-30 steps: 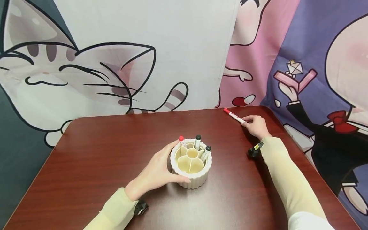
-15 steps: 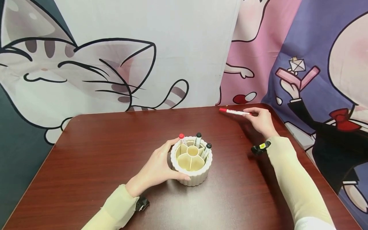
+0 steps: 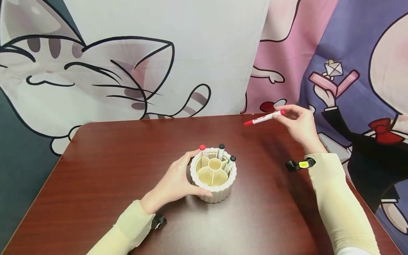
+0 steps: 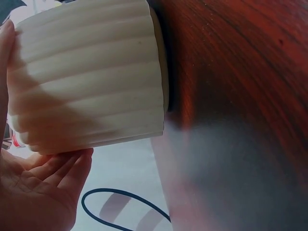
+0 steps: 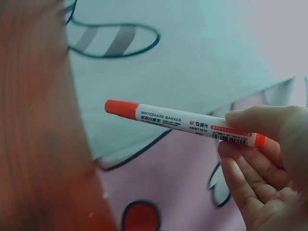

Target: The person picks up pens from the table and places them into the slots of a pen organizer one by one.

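My left hand (image 3: 172,182) holds a cream, ribbed pen holder (image 3: 215,195) that stands on the table, thumb on the near side and fingers round the left and far side. In the left wrist view the fluted wall (image 4: 91,82) fills the upper left. Inside the holder, which has several compartments, stand a red-capped marker (image 3: 203,150) and two black-capped markers, one at the back (image 3: 221,152) and one at the right (image 3: 230,164). My right hand (image 3: 302,126) pinches a red whiteboard marker (image 5: 183,120) by its rear end, above the table. Its red cap points left and slightly down.
The dark red-brown wooden table (image 3: 105,170) ends at a back edge just beyond the raised marker. Behind it hangs a cloth (image 3: 220,53) with a cartoon cat, next to pink and purple printed panels. Each wrist carries a black strap (image 3: 301,164).
My right hand has lifted the red marker off the table, moving back and right. The marker has turned, so its cap end is now the lower one. My left hand stays on the holder.
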